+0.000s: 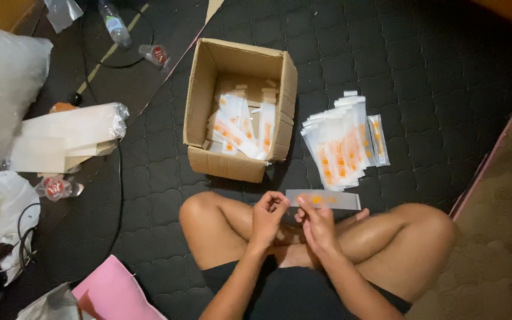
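Note:
I sit cross-legged on a dark quilted mat. My right hand (317,223) grips a long clear plastic sleeve (334,200) with an orange print, held level above my knees. My left hand (267,217) pinches the sleeve's left end with its fingertips. Just beyond my hands stands an open cardboard box (201,106) with several of the same white and orange sleeves lying inside. A fanned pile of filled sleeves (342,142) lies on the mat to the right of the box.
A stack of white sheets in plastic wrap (69,136) lies at the left, beside a big clear bag (1,83). A plastic bottle (115,24) and small wrappers lie at the back left. A pink sheet (114,293) sits near my left knee. A raised edge (487,160) runs along the right.

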